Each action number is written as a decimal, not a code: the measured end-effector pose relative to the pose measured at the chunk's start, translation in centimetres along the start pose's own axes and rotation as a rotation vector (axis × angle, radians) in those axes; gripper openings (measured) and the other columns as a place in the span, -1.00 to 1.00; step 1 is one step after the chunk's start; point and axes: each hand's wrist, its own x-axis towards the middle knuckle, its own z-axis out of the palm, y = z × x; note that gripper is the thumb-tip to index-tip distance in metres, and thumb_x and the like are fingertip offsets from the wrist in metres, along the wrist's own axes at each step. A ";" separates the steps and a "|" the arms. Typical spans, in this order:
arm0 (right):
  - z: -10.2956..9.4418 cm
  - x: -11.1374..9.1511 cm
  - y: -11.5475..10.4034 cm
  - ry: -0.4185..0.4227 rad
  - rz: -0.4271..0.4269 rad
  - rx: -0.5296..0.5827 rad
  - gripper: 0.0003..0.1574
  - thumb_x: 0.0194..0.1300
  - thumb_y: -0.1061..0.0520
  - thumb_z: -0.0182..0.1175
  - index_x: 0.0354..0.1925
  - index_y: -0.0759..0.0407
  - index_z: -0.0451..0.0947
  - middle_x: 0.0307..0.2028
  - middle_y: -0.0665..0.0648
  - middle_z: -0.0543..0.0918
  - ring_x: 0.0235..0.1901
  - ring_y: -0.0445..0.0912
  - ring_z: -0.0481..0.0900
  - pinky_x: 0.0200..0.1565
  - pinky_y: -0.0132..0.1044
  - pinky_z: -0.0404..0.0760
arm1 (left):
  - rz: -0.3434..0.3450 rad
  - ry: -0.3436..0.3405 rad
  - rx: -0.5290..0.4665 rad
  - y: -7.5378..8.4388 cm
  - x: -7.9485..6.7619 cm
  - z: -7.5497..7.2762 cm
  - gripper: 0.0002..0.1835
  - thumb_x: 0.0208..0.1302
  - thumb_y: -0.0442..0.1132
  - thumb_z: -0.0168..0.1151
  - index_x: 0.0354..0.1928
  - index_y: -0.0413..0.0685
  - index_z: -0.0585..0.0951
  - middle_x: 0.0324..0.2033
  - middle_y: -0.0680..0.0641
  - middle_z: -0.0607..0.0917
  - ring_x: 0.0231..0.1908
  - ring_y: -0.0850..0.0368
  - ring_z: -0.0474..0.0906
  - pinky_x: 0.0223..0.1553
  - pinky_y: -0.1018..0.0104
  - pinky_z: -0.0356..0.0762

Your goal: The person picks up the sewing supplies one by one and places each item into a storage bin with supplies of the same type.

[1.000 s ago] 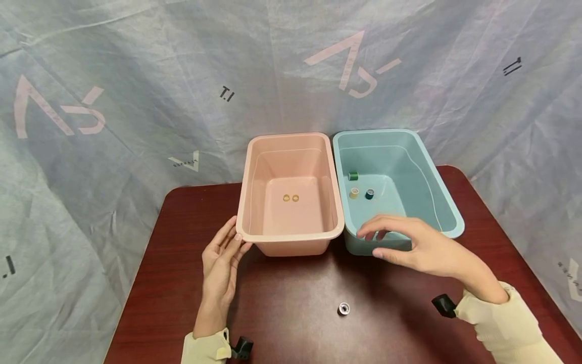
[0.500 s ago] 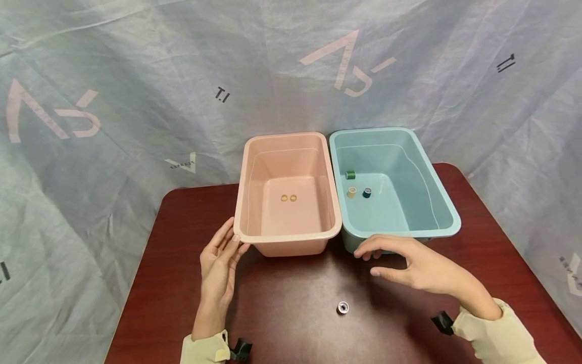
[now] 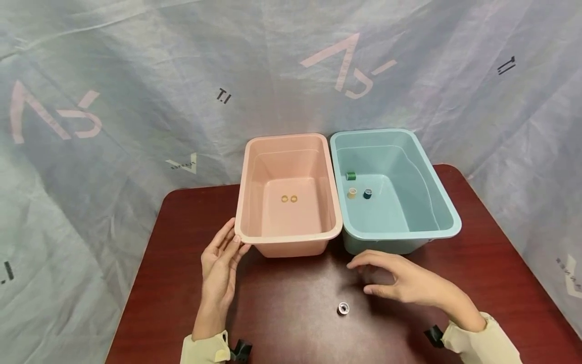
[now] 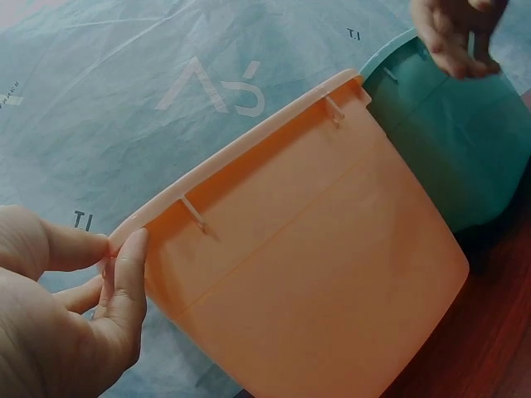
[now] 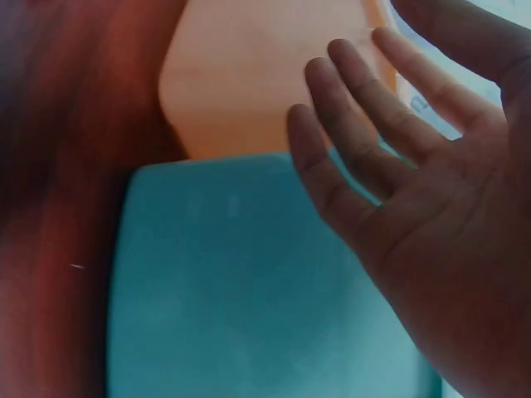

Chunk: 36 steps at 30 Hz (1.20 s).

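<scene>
My left hand (image 3: 219, 270) pinches the near left corner of the pink basin's rim (image 3: 291, 237); in the left wrist view, thumb and finger (image 4: 129, 274) meet on that rim. Two small gold-coloured rings (image 3: 289, 198) lie on the basin floor. Over the table, in front of the blue basin (image 3: 402, 235), my right hand (image 3: 404, 280) hovers with fingers apart and nothing between them. Just left of and below its thumb, a small spool (image 3: 343, 308) stands on the table, dark with a pale end. The right wrist view shows the same hand's palm (image 5: 448, 215) beside the basins.
Inside the blue basin lie a green thread spool (image 3: 350, 176), a cream spool (image 3: 352, 193) and a dark teal spool (image 3: 368, 193). Both basins stand side by side on the dark red table (image 3: 282, 313). A grey printed cloth (image 3: 204, 91) hangs behind.
My right hand has drawn back from over the blue basin's near rim, down and slightly left toward the spool on the table. The left hand keeps its place on the pink rim.
</scene>
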 end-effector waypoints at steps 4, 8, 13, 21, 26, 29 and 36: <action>1.7 -0.3 1.2 -0.041 0.032 0.022 -0.37 0.38 0.05 0.42 0.34 -0.10 0.45 0.12 -0.16 0.62 -0.02 -0.32 0.57 0.00 -0.35 0.68 | 0.006 -0.001 -0.006 -0.2 0.1 0.0 -0.45 0.51 -0.41 0.20 0.48 -0.13 0.44 0.31 -0.21 0.51 0.08 0.11 0.63 0.01 0.42 0.77; 4.1 -0.5 2.3 -0.077 0.044 -0.001 -0.29 0.34 0.00 0.46 0.36 0.00 0.44 0.13 -0.09 0.62 -0.02 -0.23 0.60 0.00 -0.26 0.70 | 0.004 0.009 0.000 -0.2 0.0 0.0 -0.45 0.50 -0.40 0.21 0.49 -0.12 0.44 0.32 -0.20 0.51 0.09 0.09 0.64 0.01 0.42 0.77; 6.4 -0.4 2.8 -0.125 0.116 -0.104 -0.19 0.25 -0.08 0.51 0.37 0.08 0.47 0.13 -0.02 0.62 0.03 -0.14 0.58 0.12 -0.23 0.65 | 0.007 0.009 -0.003 -0.2 -0.1 -0.1 -0.45 0.51 -0.40 0.20 0.49 -0.13 0.43 0.32 -0.20 0.51 0.08 0.09 0.65 0.02 0.41 0.77; 8.2 -0.6 3.1 -0.104 0.092 -0.185 -0.18 0.17 -0.04 0.56 0.35 0.06 0.51 0.19 -0.02 0.63 0.18 -0.15 0.57 0.21 -0.10 0.66 | 0.010 0.006 -0.016 -0.2 0.0 0.2 -0.45 0.51 -0.41 0.19 0.49 -0.14 0.43 0.30 -0.21 0.52 0.04 0.13 0.65 -0.01 0.43 0.78; 8.8 -0.3 3.2 -0.087 0.053 -0.174 -0.27 0.22 0.00 0.53 0.31 0.06 0.53 0.11 -0.04 0.65 0.06 -0.18 0.59 0.12 -0.19 0.66 | 0.016 0.015 -0.019 0.0 0.0 0.2 -0.47 0.51 -0.41 0.19 0.47 -0.12 0.46 0.28 -0.19 0.53 0.06 0.11 0.65 -0.01 0.43 0.77; 9.1 -0.3 3.2 -0.083 0.046 -0.158 -0.36 0.25 0.03 0.51 0.26 0.03 0.57 0.05 -0.07 0.66 -0.03 -0.24 0.58 0.04 -0.26 0.65 | 0.015 0.016 -0.021 0.0 0.0 0.2 -0.46 0.51 -0.42 0.19 0.48 -0.14 0.44 0.28 -0.19 0.53 0.06 0.10 0.65 -0.01 0.44 0.77; 9.3 -0.3 3.2 -0.093 0.062 -0.113 -0.65 0.28 0.11 0.48 0.02 -0.05 0.65 -0.13 -0.15 0.64 -0.16 -0.32 0.54 -0.09 -0.41 0.62 | 0.015 0.013 -0.024 -0.3 -0.1 0.2 -0.45 0.51 -0.42 0.18 0.49 -0.16 0.42 0.27 -0.18 0.53 0.06 0.11 0.64 0.00 0.43 0.77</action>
